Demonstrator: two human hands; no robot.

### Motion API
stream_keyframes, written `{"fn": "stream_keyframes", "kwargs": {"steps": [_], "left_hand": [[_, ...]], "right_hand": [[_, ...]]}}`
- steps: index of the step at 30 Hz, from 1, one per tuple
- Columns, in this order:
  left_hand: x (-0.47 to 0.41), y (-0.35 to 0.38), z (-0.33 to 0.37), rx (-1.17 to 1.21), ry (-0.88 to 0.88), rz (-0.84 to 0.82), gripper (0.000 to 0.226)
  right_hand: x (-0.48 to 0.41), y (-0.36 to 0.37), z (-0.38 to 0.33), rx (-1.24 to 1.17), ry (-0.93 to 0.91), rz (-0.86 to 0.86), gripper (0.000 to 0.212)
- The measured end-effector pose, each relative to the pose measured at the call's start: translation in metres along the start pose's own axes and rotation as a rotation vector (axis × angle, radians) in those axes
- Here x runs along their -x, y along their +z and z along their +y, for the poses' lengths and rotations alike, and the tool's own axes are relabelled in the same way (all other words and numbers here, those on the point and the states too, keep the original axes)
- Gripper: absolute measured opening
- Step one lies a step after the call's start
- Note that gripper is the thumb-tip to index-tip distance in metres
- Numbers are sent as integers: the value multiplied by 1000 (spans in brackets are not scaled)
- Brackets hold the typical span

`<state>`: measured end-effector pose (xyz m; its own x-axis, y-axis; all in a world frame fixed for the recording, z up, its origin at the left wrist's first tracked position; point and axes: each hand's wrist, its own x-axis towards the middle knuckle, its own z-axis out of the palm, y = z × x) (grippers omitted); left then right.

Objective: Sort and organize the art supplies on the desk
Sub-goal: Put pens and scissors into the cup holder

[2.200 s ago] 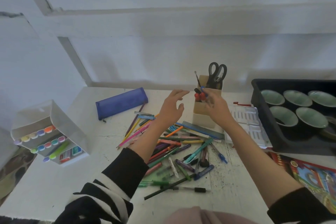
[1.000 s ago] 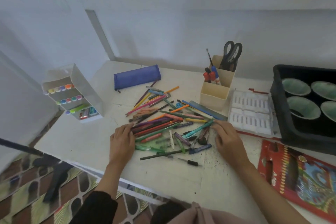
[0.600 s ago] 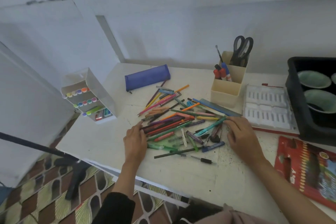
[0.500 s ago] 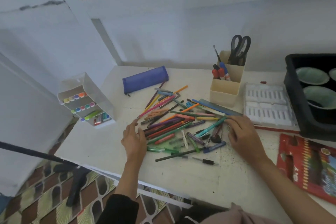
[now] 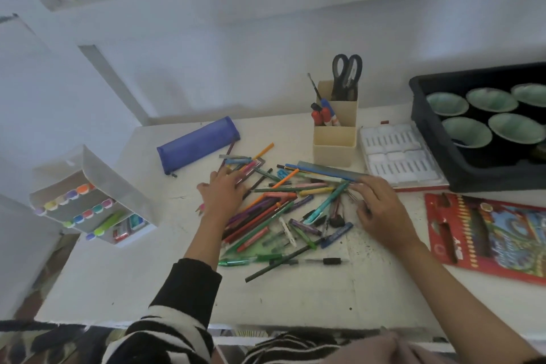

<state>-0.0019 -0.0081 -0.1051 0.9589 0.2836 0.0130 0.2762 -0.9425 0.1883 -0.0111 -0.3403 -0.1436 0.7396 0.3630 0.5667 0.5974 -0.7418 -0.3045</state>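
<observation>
1. The pens (image 5: 274, 210) lie heaped on the desk (image 5: 295, 298).
2. The left hand (image 5: 224, 192) lies flat, fingers spread, on the heap's left edge.
3. The right hand (image 5: 381, 210) rests open on its right edge, gripping nothing.

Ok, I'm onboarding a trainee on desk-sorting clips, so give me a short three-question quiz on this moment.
1. True or false: the scissors stand handles-up in the beige holder.
2. The blue pencil case lies: A) behind and left of the pen pile; B) inside the holder; C) on the floor.
3. Fill in: the black tray holds green ____.
Key: 1 true; 2 A; 3 bowls.
</observation>
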Motion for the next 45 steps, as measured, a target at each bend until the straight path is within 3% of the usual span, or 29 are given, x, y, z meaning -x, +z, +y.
{"fn": "stream_keyframes", "kwargs": {"steps": [13, 17, 20, 25, 30, 33, 38, 45], "left_hand": [[-17, -8, 5, -101, -90, 47, 7], [-21, -9, 10, -65, -131, 2, 10], [-23, -11, 10, -81, -119, -46, 22], [-25, -12, 9, -118, -66, -28, 20], [-27, -13, 7, -154, -28, -47, 26], [-26, -13, 6, -162, 17, -28, 22], [-23, -22, 3, 17, 73, 13, 21], [-22, -40, 20, 365, 166, 46, 14]], "right_hand": [[1, 0, 3, 32, 46, 26, 35], [0, 1, 3, 40, 63, 45, 31], [0, 1, 5, 73, 119, 66, 29], [-1, -2, 6, 186, 257, 47, 38], [-4, 3, 12, 269, 435, -15, 58], [-3, 4, 14, 291, 462, 39, 41], [-4, 1, 15, 287, 495, 133, 30], [-7, -1, 12, 326, 564, 121, 43]]}}
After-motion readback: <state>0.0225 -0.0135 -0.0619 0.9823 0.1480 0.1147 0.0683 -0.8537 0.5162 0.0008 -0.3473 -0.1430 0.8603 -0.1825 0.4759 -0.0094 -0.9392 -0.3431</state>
